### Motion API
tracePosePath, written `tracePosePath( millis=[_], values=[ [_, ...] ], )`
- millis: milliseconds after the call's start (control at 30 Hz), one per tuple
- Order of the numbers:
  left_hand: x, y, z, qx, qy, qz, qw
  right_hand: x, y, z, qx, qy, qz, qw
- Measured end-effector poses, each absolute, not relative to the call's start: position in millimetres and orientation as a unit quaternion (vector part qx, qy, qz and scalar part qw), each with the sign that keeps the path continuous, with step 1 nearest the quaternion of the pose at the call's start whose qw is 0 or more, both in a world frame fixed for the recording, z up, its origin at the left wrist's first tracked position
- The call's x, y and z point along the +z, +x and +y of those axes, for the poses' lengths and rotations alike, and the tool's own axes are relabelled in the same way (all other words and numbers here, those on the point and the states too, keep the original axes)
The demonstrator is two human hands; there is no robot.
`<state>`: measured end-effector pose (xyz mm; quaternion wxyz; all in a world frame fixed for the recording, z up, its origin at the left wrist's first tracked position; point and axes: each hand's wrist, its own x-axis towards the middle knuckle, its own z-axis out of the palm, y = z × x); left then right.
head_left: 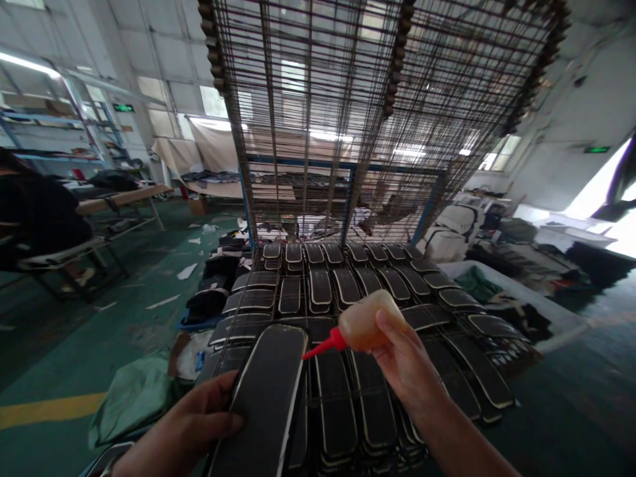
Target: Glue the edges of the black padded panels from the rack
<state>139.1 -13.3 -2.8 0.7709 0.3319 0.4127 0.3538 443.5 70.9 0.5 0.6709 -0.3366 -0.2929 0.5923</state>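
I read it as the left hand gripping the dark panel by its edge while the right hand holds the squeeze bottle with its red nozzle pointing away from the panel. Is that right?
Not quite: the head view shows the red nozzle pointing toward the panel, its tip at the edge. The rest stands.

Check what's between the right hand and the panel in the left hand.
The bottle with its red nozzle, tip at the edge of the panel, in head view.
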Motion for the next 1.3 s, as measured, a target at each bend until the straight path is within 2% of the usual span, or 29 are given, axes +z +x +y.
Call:
tracePosePath(
  millis=[433, 633, 1100, 1300],
  values=[
    [-2.0, 139.4, -13.6, 0.385, 0.28, 0.427, 0.769, -25.7, 438.4, 29.5, 0.61, -0.358, -0.319, 0.631],
    [1.9, 139.3, -15.7, 0.409, 0.266, 0.451, 0.747, -18.3, 430.3, 8.3, 0.627, -0.325, -0.374, 0.601],
    [7.2, 133.9, -9.4, 0.477, 0.213, 0.537, 0.662, -25.9, 422.5, -17.0, 0.641, -0.287, -0.393, 0.594],
    [5.0, 130.5, -4.6, 0.505, 0.163, 0.565, 0.632, -35.5, 422.5, -14.6, 0.621, -0.289, -0.378, 0.623]
  ],
)
